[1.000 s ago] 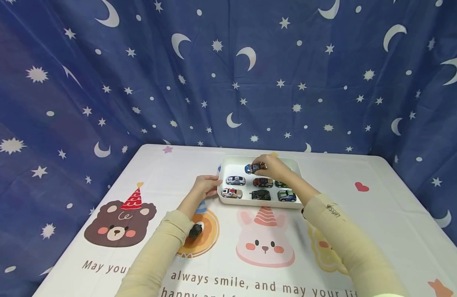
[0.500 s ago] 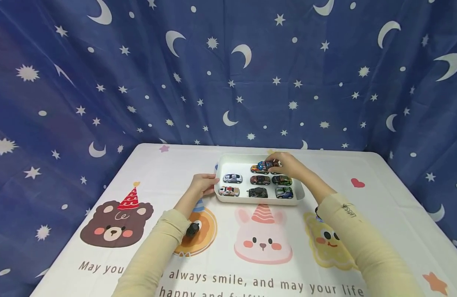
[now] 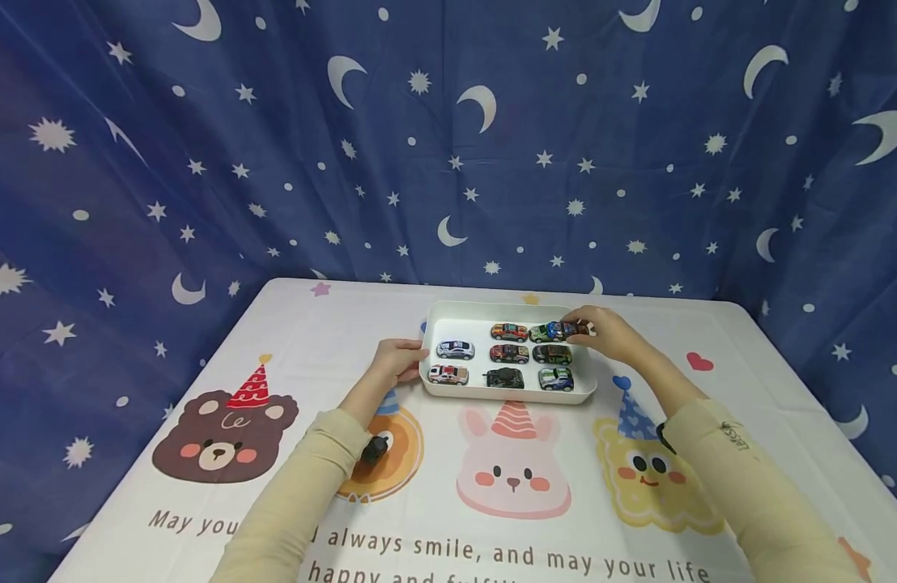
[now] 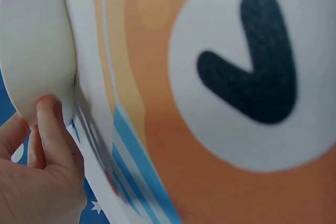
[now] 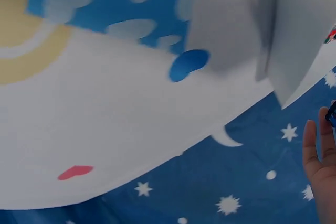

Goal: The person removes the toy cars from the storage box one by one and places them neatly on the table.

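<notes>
A shallow white tray (image 3: 507, 394) lies near the table's back edge, holding several small toy cars in rows. My left hand (image 3: 394, 361) grips its left end; the left wrist view shows thumb and fingers pinching the tray wall (image 4: 38, 51). At the back right corner, my right hand (image 3: 609, 334) holds a dark blue toy car (image 3: 563, 329) by its right part. That car overlaps a green toy car (image 3: 542, 333) in the head view, and whether they touch I cannot tell. Only part of the right hand (image 5: 321, 163) enters the right wrist view.
An orange toy car (image 3: 509, 331) sits in the tray's back row; a white car (image 3: 455, 349) and a black tank-like toy (image 3: 504, 377) are nearer. The printed white tablecloth (image 3: 754, 389) surrounds the tray. A blue curtain (image 3: 390, 162) hangs behind.
My right hand has carried the blue toy car rightward across the tray's back row, uncovering the orange car. The left hand has kept its grip on the tray.
</notes>
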### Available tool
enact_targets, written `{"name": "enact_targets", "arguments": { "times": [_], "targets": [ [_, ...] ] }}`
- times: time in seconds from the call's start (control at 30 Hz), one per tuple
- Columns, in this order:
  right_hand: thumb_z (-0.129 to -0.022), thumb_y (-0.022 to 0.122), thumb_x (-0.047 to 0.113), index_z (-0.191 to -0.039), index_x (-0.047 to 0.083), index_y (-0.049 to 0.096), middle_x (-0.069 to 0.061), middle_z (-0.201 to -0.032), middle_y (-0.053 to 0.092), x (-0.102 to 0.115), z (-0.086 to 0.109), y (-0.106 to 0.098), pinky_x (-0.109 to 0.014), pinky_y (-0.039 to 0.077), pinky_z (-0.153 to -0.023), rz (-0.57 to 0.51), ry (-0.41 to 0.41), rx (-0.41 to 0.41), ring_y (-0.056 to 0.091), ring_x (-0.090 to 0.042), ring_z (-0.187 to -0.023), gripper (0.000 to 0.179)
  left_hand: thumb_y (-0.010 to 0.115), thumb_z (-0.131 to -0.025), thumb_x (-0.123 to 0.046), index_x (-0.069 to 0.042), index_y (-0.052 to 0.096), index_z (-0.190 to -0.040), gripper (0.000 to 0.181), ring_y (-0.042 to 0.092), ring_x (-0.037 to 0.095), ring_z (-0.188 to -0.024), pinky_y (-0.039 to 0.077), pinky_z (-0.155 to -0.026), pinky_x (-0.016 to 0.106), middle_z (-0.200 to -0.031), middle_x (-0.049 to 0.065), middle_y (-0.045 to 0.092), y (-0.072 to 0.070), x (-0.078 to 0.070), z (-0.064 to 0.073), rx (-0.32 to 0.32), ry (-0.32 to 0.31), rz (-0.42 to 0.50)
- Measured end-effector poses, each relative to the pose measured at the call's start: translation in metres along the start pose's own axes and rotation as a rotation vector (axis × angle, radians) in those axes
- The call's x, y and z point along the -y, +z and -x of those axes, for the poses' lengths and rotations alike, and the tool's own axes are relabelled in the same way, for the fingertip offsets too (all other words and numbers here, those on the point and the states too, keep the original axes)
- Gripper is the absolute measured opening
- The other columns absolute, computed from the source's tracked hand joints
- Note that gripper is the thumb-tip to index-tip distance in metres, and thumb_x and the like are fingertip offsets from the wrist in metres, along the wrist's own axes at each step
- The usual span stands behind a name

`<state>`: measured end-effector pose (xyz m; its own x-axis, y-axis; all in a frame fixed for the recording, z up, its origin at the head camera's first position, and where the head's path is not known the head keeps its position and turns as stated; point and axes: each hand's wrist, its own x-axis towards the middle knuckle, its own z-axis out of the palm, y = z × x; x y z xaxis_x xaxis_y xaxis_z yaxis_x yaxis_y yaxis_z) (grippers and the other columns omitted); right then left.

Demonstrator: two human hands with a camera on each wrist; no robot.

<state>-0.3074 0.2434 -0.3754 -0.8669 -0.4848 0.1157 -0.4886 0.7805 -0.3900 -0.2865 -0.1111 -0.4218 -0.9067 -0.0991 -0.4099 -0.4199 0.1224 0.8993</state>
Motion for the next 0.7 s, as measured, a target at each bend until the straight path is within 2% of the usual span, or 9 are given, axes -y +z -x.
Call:
{"name": "enact_targets", "arguments": {
  "times": [0.1, 0.23, 0.43, 0.7],
  "targets": [
    [-0.085, 0.067, 0.007, -0.116, -0.005, 0.061, -0.019, -0.105, 0.065, -0.009, 0.007, -0.004, -0.049, 0.052, -0.079, 0.002, 0.004, -0.017, 0.059, -0.026, -0.088, 0.034, 0.066, -0.087, -0.009, -0.002, 0.060, -0.122, 0.036, 0.059, 0.006, -0.061, 0.053, -0.049, 0.014, -0.103, 0.015, 0.068, 0.001, -0.001, 0.000, -0.007, 0.013, -0.026],
    [-0.085, 0.067, 0.006, -0.115, -0.006, 0.062, -0.019, -0.102, 0.065, -0.019, 0.015, -0.009, -0.049, 0.052, -0.078, 0.008, 0.031, -0.035, 0.057, -0.025, -0.085, 0.032, 0.066, -0.087, -0.009, -0.003, 0.060, -0.122, 0.036, 0.059, 0.007, -0.063, 0.053, -0.050, 0.014, -0.106, 0.016, 0.067, 0.000, -0.001, 0.000, -0.007, 0.008, -0.034],
    [-0.085, 0.067, 0.005, -0.114, -0.008, 0.062, -0.020, -0.100, 0.065, -0.027, 0.022, -0.008, -0.044, 0.051, -0.073, 0.007, 0.064, -0.037, 0.056, -0.023, -0.080, 0.032, 0.066, -0.087, -0.010, -0.004, 0.060, -0.122, 0.036, 0.059, 0.007, -0.063, 0.054, -0.051, 0.014, -0.108, 0.017, 0.066, 0.001, 0.001, 0.000, -0.011, 0.012, -0.036],
    [-0.086, 0.065, 0.005, -0.115, -0.009, 0.060, -0.027, -0.107, 0.063, -0.042, 0.022, -0.006, -0.053, 0.053, -0.081, 0.018, 0.083, -0.059, 0.060, -0.036, -0.090, 0.032, 0.065, -0.087, -0.008, -0.002, 0.062, -0.120, 0.033, 0.057, 0.006, -0.061, 0.052, -0.051, 0.014, -0.106, 0.016, 0.066, 0.002, 0.004, -0.002, -0.028, 0.047, -0.053]
  ]
}}
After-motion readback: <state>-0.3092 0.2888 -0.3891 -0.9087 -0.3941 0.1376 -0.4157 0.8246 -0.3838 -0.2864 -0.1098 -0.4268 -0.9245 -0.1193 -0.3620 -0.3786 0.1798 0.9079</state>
